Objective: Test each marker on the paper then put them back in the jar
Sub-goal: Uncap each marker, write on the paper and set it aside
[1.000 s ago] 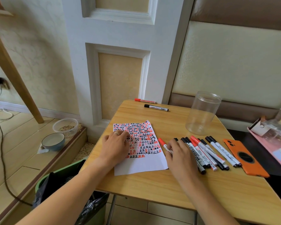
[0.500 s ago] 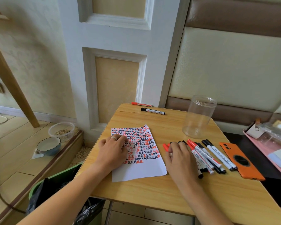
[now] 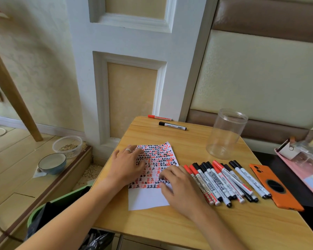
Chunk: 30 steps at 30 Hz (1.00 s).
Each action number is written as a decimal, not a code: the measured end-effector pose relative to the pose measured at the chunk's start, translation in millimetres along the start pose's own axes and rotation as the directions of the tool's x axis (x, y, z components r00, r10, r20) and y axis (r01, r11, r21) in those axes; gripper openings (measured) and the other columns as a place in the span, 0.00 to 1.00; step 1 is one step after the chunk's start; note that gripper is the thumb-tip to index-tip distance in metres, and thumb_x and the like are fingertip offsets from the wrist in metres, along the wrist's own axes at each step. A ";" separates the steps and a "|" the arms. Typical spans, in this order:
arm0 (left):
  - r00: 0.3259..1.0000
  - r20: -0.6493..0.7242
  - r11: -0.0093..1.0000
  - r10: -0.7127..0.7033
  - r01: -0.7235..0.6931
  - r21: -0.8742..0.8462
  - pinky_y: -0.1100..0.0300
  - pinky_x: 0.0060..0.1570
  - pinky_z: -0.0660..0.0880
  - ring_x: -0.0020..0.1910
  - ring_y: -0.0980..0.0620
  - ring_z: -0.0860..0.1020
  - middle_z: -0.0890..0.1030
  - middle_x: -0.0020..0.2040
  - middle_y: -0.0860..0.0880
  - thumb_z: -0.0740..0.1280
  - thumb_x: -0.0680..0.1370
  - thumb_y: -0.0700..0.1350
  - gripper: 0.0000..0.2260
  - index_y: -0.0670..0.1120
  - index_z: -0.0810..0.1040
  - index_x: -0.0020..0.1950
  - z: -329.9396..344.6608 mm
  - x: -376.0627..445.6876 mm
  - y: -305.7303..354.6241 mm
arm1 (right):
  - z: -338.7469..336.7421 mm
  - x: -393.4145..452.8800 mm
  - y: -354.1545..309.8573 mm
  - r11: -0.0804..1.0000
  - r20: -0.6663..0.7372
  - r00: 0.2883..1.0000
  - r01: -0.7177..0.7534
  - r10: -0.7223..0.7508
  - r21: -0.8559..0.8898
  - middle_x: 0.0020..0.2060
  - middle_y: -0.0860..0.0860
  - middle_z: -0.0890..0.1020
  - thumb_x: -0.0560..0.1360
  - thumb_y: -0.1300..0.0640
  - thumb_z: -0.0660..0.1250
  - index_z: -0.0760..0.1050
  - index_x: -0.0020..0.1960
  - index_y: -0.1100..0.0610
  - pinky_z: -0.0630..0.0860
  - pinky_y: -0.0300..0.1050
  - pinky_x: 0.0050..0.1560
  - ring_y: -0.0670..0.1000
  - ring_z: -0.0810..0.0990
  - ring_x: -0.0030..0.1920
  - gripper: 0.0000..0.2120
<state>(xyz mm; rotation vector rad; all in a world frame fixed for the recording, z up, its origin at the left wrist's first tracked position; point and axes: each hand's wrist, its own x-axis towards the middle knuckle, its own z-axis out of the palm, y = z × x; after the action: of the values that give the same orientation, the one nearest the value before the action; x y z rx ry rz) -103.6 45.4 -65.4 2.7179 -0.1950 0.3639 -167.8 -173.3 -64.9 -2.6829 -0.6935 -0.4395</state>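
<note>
A white paper (image 3: 148,199) covered in red and black marks lies on the wooden table (image 3: 188,230). My left hand (image 3: 128,165) rests flat on the paper's left side. My right hand (image 3: 181,188) lies on its right edge with loosely bent fingers touching the sheet and holding nothing. Several capped red and black markers (image 3: 222,181) lie in a row just right of that hand. The clear jar (image 3: 226,134) stands upright and empty behind them. One black marker (image 3: 172,126) and one red marker (image 3: 159,117) lie at the table's far edge.
An orange phone (image 3: 275,186) lies right of the marker row. A pink tray (image 3: 300,159) with small items sits beyond the table's right side. A green bin (image 3: 49,210) stands below the left edge. Two bowls (image 3: 51,163) sit on the floor ledge.
My right hand has come off the marker row and slid left onto the paper's right edge. My left hand stays on the paper.
</note>
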 end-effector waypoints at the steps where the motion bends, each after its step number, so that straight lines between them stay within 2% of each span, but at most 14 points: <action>1: 1.000 0.014 1.000 -0.011 0.011 -0.012 0.41 0.77 0.53 0.77 0.52 0.65 0.68 0.78 0.52 0.60 0.81 0.60 0.20 0.60 0.73 0.72 -0.3 4.6 -3.1 | -0.8 1.0 -0.2 1.000 0.010 1.000 -0.001 0.001 0.004 0.56 0.41 0.75 0.81 0.45 0.59 0.75 0.58 0.47 0.72 0.43 0.59 0.45 0.71 0.59 0.11; 4: 0.998 0.031 0.995 -0.056 0.058 -0.084 0.42 0.77 0.52 0.78 0.51 0.64 0.68 0.78 0.51 0.60 0.81 0.60 0.19 0.60 0.74 0.72 -0.7 17.4 -9.0 | -5.4 9.2 2.5 1.000 0.083 0.997 -0.007 0.006 0.010 0.54 0.41 0.74 0.80 0.42 0.57 0.74 0.56 0.47 0.72 0.44 0.56 0.45 0.70 0.58 0.13; 6: 0.997 0.016 0.993 -0.077 0.079 -0.087 0.44 0.77 0.52 0.75 0.51 0.68 0.70 0.77 0.52 0.60 0.81 0.60 0.18 0.60 0.75 0.70 0.7 21.4 -10.8 | -11.7 21.4 5.9 0.999 0.124 0.992 -0.013 0.008 0.035 0.50 0.41 0.74 0.81 0.41 0.58 0.75 0.53 0.48 0.73 0.42 0.50 0.44 0.72 0.53 0.13; 8: 0.996 0.008 0.995 -0.086 0.086 -0.058 0.46 0.76 0.52 0.72 0.52 0.69 0.71 0.75 0.54 0.60 0.81 0.61 0.18 0.60 0.74 0.70 3.2 21.8 -10.6 | -18.8 43.8 13.3 0.996 0.165 0.985 -0.053 0.041 0.066 0.47 0.42 0.75 0.83 0.44 0.60 0.75 0.51 0.49 0.70 0.38 0.44 0.43 0.74 0.47 0.11; 10: 0.997 0.001 0.996 -0.083 0.083 -0.036 0.47 0.76 0.52 0.72 0.53 0.69 0.71 0.74 0.54 0.59 0.80 0.61 0.18 0.60 0.72 0.70 5.2 21.2 -9.9 | -21.9 76.0 28.0 0.993 0.149 0.985 -0.102 0.092 0.061 0.46 0.43 0.77 0.84 0.48 0.62 0.76 0.52 0.50 0.69 0.35 0.43 0.43 0.76 0.46 0.08; 12: 0.997 -0.008 0.997 -0.077 0.077 -0.025 0.48 0.76 0.52 0.72 0.53 0.68 0.70 0.73 0.55 0.58 0.80 0.61 0.18 0.60 0.71 0.69 5.8 20.4 -9.0 | -19.7 114.2 50.0 0.989 0.071 0.987 -0.144 0.143 0.012 0.47 0.45 0.79 0.83 0.54 0.63 0.78 0.53 0.53 0.75 0.37 0.47 0.45 0.78 0.47 0.06; 14: 0.997 -0.009 0.997 -0.070 0.070 -0.016 0.48 0.76 0.51 0.72 0.53 0.67 0.69 0.73 0.55 0.57 0.81 0.61 0.18 0.60 0.70 0.70 6.0 20.3 -8.9 | -12.9 152.2 74.0 0.981 -0.001 0.982 -0.187 0.187 -0.043 0.49 0.47 0.81 0.82 0.57 0.63 0.80 0.55 0.54 0.79 0.44 0.52 0.47 0.79 0.50 0.07; 17: 0.998 -0.005 0.998 -0.065 0.065 -0.004 0.49 0.76 0.50 0.73 0.54 0.65 0.68 0.74 0.56 0.55 0.81 0.62 0.18 0.61 0.69 0.70 7.8 20.2 -9.3 | 0.5 199.1 102.0 0.968 -0.044 0.972 -0.233 0.230 -0.091 0.57 0.49 0.82 0.82 0.58 0.62 0.80 0.63 0.54 0.80 0.49 0.55 0.51 0.80 0.56 0.12; 21: 0.998 0.006 0.998 -0.062 0.062 -0.001 0.49 0.76 0.50 0.74 0.55 0.65 0.68 0.74 0.56 0.49 0.78 0.63 0.22 0.62 0.67 0.70 6.5 18.1 -7.2 | 18.0 234.2 115.7 0.943 -0.003 0.955 -0.292 0.295 -0.158 0.70 0.52 0.76 0.83 0.57 0.60 0.70 0.76 0.55 0.76 0.51 0.64 0.54 0.76 0.67 0.21; 23: 0.998 0.016 0.998 -0.065 0.065 0.004 0.50 0.76 0.49 0.74 0.55 0.64 0.67 0.74 0.57 0.48 0.78 0.64 0.24 0.61 0.66 0.71 6.0 17.9 -6.9 | 25.1 246.0 119.5 0.932 0.040 0.946 -0.309 0.321 -0.188 0.77 0.53 0.69 0.84 0.57 0.59 0.63 0.80 0.54 0.68 0.54 0.73 0.55 0.68 0.75 0.25; 25: 0.998 0.022 0.998 -0.060 0.060 0.004 0.49 0.77 0.48 0.75 0.55 0.63 0.66 0.75 0.57 0.48 0.79 0.63 0.23 0.61 0.65 0.72 6.7 18.0 -7.6 | 29.3 254.5 125.6 0.914 0.099 0.925 -0.339 0.367 -0.222 0.81 0.52 0.62 0.85 0.54 0.58 0.56 0.83 0.52 0.60 0.57 0.77 0.54 0.60 0.80 0.27; 27: 0.998 0.018 0.998 -0.059 0.059 -0.001 0.49 0.77 0.48 0.75 0.55 0.63 0.66 0.75 0.57 0.50 0.80 0.63 0.21 0.61 0.65 0.72 7.2 17.9 -8.4 | 31.1 259.0 132.2 0.888 0.148 0.889 -0.395 0.434 -0.235 0.81 0.52 0.62 0.86 0.51 0.56 0.55 0.83 0.52 0.60 0.58 0.77 0.55 0.60 0.80 0.27; 30: 0.998 0.012 0.998 -0.059 0.059 -0.008 0.49 0.77 0.48 0.75 0.55 0.62 0.66 0.75 0.56 0.52 0.81 0.62 0.20 0.61 0.66 0.72 6.4 18.3 -9.7 | 31.9 256.7 135.0 0.877 0.122 0.881 -0.425 0.457 -0.224 0.72 0.53 0.74 0.85 0.52 0.59 0.68 0.76 0.53 0.68 0.54 0.68 0.57 0.72 0.71 0.20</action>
<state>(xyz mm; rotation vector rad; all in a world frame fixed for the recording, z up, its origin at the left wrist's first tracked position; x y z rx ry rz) -82.9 50.1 -69.6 2.7116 -0.1187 0.3292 121.9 -167.7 -30.2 -2.9652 -0.0578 -0.1593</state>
